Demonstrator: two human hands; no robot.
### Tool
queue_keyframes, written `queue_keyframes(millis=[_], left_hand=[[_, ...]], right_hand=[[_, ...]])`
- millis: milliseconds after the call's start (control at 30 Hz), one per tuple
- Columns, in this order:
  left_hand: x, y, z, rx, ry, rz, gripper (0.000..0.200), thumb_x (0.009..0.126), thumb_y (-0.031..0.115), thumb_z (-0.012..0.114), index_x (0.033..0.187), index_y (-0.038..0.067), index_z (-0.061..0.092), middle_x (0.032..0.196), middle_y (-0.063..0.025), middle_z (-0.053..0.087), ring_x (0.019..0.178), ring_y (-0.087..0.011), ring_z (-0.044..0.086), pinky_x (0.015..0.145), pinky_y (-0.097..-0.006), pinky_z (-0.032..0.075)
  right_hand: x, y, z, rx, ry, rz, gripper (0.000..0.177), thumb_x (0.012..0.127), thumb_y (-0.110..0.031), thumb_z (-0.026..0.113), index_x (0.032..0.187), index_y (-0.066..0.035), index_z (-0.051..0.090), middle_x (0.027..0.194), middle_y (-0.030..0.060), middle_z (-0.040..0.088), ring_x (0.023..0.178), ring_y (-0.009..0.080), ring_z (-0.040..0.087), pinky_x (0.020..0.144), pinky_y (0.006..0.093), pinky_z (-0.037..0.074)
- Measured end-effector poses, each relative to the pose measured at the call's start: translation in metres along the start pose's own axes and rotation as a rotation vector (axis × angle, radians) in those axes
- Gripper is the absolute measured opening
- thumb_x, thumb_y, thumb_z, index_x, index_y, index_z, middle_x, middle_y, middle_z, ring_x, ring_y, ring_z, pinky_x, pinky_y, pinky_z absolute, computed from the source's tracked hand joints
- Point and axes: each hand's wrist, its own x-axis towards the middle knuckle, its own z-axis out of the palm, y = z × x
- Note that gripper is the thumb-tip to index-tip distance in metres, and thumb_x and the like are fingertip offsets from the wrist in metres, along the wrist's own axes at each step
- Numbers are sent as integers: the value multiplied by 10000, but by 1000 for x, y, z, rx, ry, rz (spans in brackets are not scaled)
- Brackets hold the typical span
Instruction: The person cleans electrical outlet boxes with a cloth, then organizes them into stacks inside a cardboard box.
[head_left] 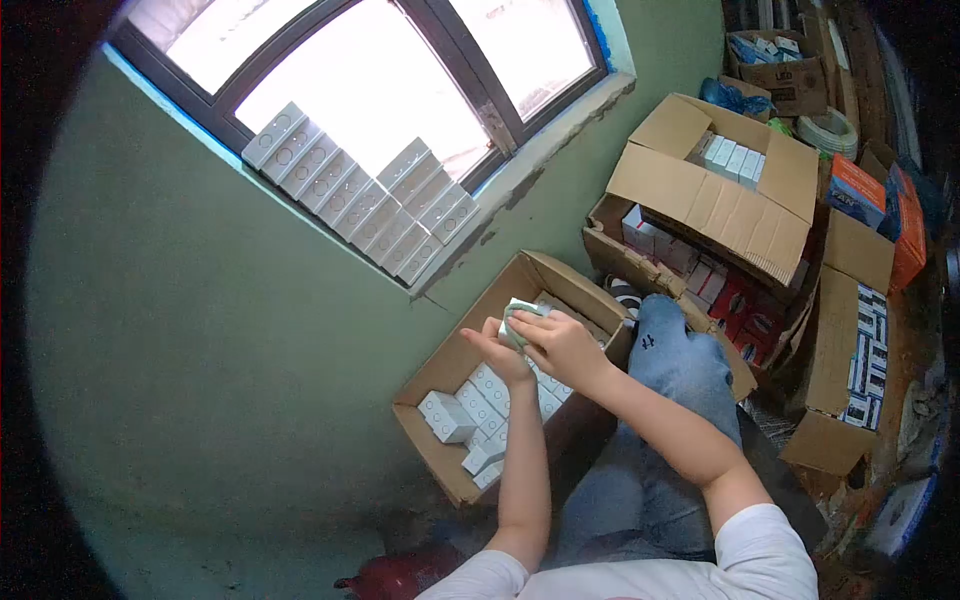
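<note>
Over the open cardboard box (418, 392), my left hand (500, 355) holds up a small white box (522, 304). Its fingers are mostly hidden behind what it holds. Pressed against that white box is a pale green cloth (512, 322), gripped under the bent fingers of my right hand (560, 348). Below both hands, several white boxes (446, 416) with round marks on their faces lie in the cardboard box, some tilted.
Stacked rows of similar white boxes (350, 205) stand on the window sill (545, 165). To the right are an open carton (710, 210) resting on another carton, a carton of blue-and-white packs (865, 355), and orange boxes (905, 225). My jeans-clad leg (675, 360) is beside the cardboard box.
</note>
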Motion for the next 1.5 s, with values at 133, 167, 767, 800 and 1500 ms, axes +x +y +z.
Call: queue_keyframes(millis=[133, 167, 767, 800, 1500], left_hand=[[3, -4, -2, 65, 10, 14, 692, 979, 680, 171, 581, 146, 358, 565, 54, 358, 565, -73, 325, 552, -234, 293], [3, -6, -3, 74, 37, 4, 696, 979, 679, 169, 572, 145, 355, 560, 52, 362, 562, -75, 330, 551, -230, 295], [-8, -4, -16, -342, -686, -428, 401, 1015, 343, 481, 1279, 43, 517, 1213, -59, 586, 1121, -164, 568, 962, -323, 446], [-6, -5, -20, -281, -705, -391, 415, 1015, 347, 483, 1288, 36, 511, 1214, -58, 583, 1118, -152, 559, 964, -313, 431], [-3, -8, 6, -98, 55, -262, 440, 973, 440, 466, 786, 65, 600, 766, -39, 621, 662, -117, 600, 554, -273, 458]], right_hand=[[0, 0, -4, 12, -2, 30, 381, 788, -98, 661, 1167, -53, 665, 1185, 136, 660, 903, 334, 649, 836, 394, 532], [1, 3, -5, 7, -2, 74, 377, 788, -91, 649, 1162, -47, 665, 1182, 148, 658, 920, 336, 651, 845, 392, 531], [15, 19, -38, 343, -21, 310, 322, 793, -141, 580, 1052, 9, 699, 1025, 191, 699, 968, 331, 674, 882, 382, 523], [13, 22, -38, 327, -16, 243, 332, 794, -157, 593, 1065, 5, 695, 1052, 189, 692, 980, 334, 667, 891, 383, 518], [3, 22, -28, 195, -209, -62, 451, 771, -92, 676, 1220, -105, 635, 1263, 71, 627, 870, 321, 613, 793, 377, 504]])
